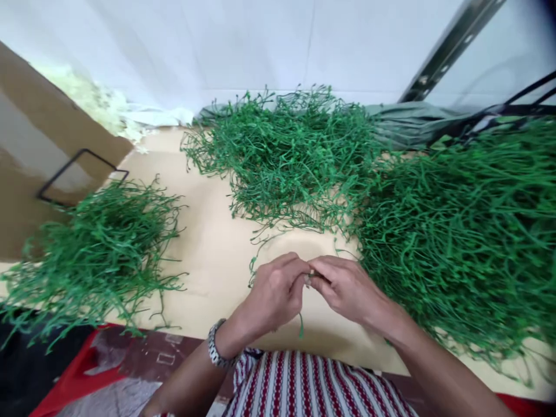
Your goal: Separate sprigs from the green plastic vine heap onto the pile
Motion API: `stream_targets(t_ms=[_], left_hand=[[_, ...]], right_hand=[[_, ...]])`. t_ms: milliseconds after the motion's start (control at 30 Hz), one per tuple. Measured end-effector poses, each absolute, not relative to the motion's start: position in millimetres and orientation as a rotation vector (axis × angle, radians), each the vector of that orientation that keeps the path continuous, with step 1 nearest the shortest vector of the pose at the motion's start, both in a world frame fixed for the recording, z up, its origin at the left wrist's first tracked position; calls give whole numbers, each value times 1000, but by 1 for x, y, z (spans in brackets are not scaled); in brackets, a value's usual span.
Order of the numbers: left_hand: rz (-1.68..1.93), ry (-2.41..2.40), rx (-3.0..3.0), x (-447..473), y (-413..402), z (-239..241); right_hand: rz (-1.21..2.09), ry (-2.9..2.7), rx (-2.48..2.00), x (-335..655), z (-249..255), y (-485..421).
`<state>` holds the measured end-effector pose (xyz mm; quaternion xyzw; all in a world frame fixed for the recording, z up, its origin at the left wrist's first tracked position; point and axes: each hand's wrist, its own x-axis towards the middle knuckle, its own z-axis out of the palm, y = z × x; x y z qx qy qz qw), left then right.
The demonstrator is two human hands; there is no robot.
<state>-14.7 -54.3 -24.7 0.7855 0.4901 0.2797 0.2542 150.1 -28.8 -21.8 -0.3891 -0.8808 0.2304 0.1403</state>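
My left hand and my right hand meet above the beige board, fingertips pinched together on a thin green plastic stem. The stem hangs down below my left hand and curls out to its left. A metal bracelet circles my left wrist. A big pile of green stems lies just right of my right hand. Another pile of stems lies beyond both hands, and a third stem pile sits to the left.
A brown cardboard panel with a black wire handle stands at the left. Grey-green cloth and a metal rail lie at the back right. Pale shredded material sits by the white wall. Striped clothing fills the bottom.
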Motion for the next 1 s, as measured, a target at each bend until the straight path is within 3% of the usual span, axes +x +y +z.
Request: stream_targets(t_ms=[233,500,633,767,1000], left_hand=[[575,1426,2346,-16,-56,-15],[481,1304,2376,-21,-54,-13],[431,1242,2428,-19,-52,-16],[394,1205,2493,-16,-55,-18],[479,1222,2412,-6,-52,-22]], right_hand=[[319,-2649,-1138,147,-25,-38],[1017,-2627,-1184,153,-28,-29],[1103,-2546,-1191,158,-36,-28],[931,-2563,-1126,158,-37,-32],[347,-2722,-1144,167,-24,-30]])
